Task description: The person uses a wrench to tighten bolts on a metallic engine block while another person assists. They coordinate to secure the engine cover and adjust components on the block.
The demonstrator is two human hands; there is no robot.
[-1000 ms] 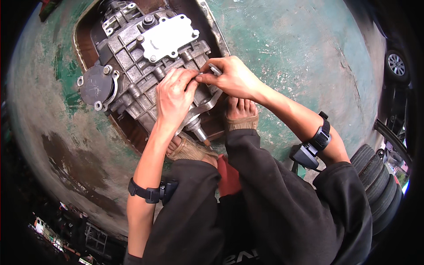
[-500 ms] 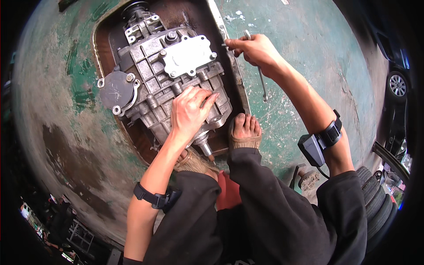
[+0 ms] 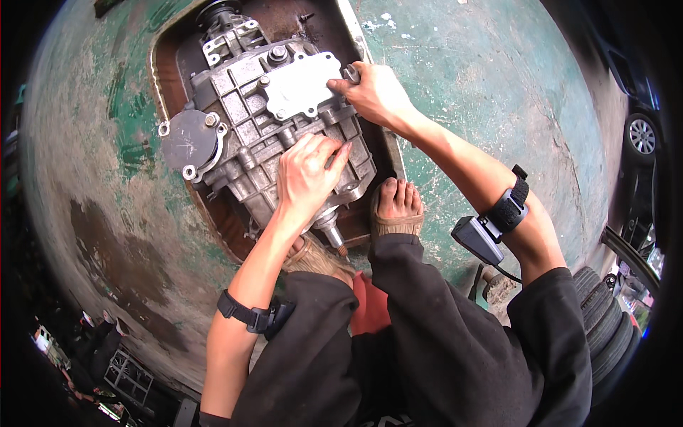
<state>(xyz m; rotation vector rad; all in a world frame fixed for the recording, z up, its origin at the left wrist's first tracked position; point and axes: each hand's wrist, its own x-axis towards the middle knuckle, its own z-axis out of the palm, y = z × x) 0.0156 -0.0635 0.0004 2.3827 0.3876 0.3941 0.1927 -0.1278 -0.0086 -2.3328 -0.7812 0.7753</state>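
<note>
A grey cast-metal gearbox (image 3: pixel 245 99) lies in a shallow rusty tray (image 3: pixel 168 64), its splined shaft pointing toward me. A bright flat cover plate (image 3: pixel 302 85) sits on its upper side, with bolts at its edge. My right hand (image 3: pixel 377 92) is closed round a spanner (image 3: pixel 351 73) at the plate's right edge; only one end of the spanner shows above the fingers. The thumb covers the plate's right corner. My left hand (image 3: pixel 304 174) rests on the casing below the plate, fingers curled close to the thumb. Whether anything is between them is hidden.
My feet (image 3: pixel 398 203) are at the tray's near edge. A round dark cover (image 3: pixel 191 141) juts out left of the gearbox. Stacked tyres (image 3: pixel 605 320) and a dark car (image 3: pixel 640 164) stand at the right. The green floor (image 3: pixel 491 92) is worn and stained.
My right hand has moved left and slightly down with the spanner, from beyond the tray's rim to the plate's right edge. The spanner's long shank no longer shows. My left hand has stayed put.
</note>
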